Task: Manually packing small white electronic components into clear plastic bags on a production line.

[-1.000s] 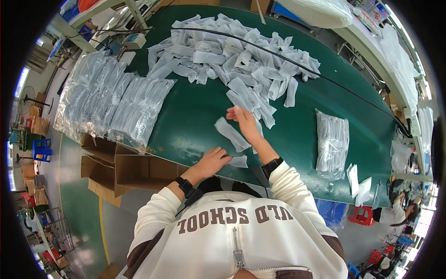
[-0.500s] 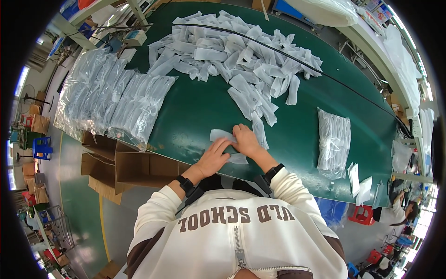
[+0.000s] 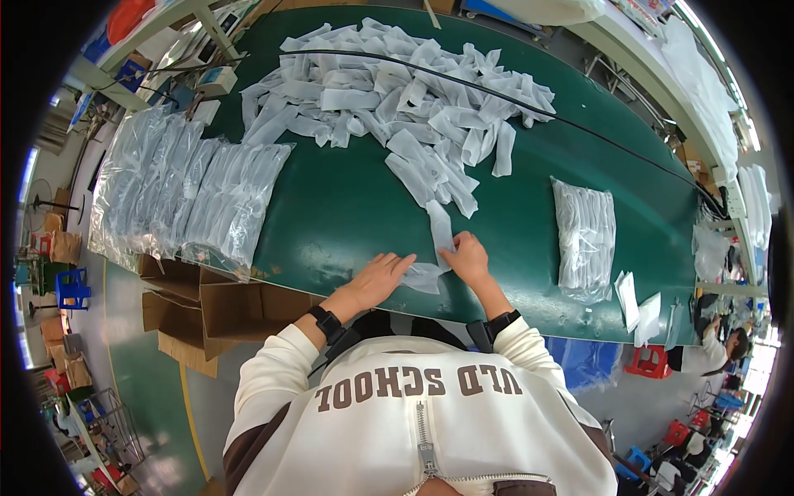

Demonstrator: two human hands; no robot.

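A small white pouch [image 3: 423, 277] is pressed flat on the near edge of the green table [image 3: 347, 207], directly in front of the person. It is covered on its left side by the left hand [image 3: 376, 279], which lies palm down with fingers spread and released. Its right upper corner is pinched by the right hand [image 3: 467, 258], whose fingers are curled around a second white strip [image 3: 441, 227] running up from the hands toward the far side.

That strip is joined at its far end to a large loose heap of white pouches [image 3: 405, 107] spread across the far half of the table, over which a black cable [image 3: 496, 91] is laid. To the left, rows of clear plastic bags [image 3: 182, 190] are stacked overlapping at the table's edge, above open cardboard boxes [image 3: 215, 306]. Well to the right, a packed clear bundle [image 3: 585, 236] is set apart, with a few white slips [image 3: 637, 302] just beside it
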